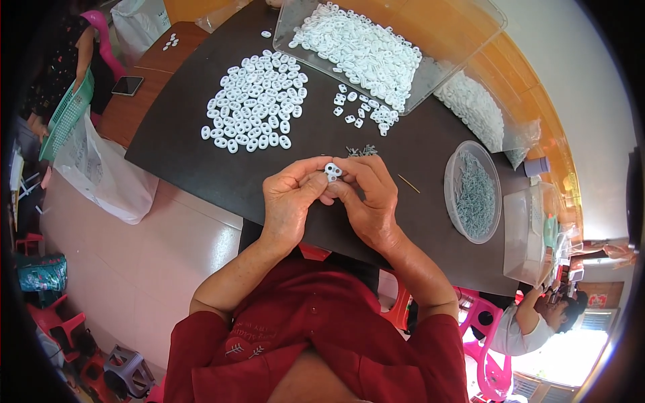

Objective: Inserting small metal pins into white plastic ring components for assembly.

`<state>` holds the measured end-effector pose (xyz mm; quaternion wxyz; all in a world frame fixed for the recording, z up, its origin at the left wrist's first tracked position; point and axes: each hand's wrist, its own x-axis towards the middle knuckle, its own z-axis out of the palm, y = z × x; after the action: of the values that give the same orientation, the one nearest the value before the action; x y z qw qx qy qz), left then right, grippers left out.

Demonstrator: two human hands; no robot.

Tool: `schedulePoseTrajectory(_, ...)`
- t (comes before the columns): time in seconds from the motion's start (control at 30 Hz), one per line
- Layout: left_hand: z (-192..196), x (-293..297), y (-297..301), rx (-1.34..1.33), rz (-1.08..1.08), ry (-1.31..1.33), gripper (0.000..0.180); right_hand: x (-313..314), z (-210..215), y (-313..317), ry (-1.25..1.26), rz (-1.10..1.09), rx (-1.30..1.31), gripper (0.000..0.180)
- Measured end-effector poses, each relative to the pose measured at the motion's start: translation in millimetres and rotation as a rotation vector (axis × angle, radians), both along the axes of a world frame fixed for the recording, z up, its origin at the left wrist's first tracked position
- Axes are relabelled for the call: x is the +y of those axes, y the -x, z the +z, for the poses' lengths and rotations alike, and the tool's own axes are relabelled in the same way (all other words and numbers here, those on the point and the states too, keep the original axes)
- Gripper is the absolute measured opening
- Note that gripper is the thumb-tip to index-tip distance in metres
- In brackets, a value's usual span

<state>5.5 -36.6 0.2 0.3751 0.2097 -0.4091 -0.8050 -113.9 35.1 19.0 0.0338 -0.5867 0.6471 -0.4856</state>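
A white, oval plastic piece with dark round holes (pixel 332 169) is held above the dark brown desk (pixel 430 221), gripped between the fingers of the left hand (pixel 290 196) and right hand (pixel 369 201). Small grey metal pins (pixel 363 152) lie at 1 o'clock, white oval plates (pixel 257 102) at 11 o'clock.

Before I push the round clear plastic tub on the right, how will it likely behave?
The round clear plastic tub will probably slide rather than tip, looking wide and shallow. Its thin-looking, see-through wall may flex if squeezed. The small grey screw-like pieces heaped inside could shift and, if metal, weigh it down.
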Motion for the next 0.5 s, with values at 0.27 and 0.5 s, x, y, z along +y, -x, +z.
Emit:
schedulePoseTrajectory(0.27, 6.4, 0.6, 1.9, -0.039, -0.034, -0.050, 0.025, 8.3, 5.2, -1.1, 0.016, -0.029, 0.013, 0.033)
schedulePoseTrajectory(0.5, 16.0, 9.3, 6.7, -0.032, -0.029, -0.007, 0.024, 14.9, 3.5, 5.8, 0.084, -0.018, 0.057, 0.038)
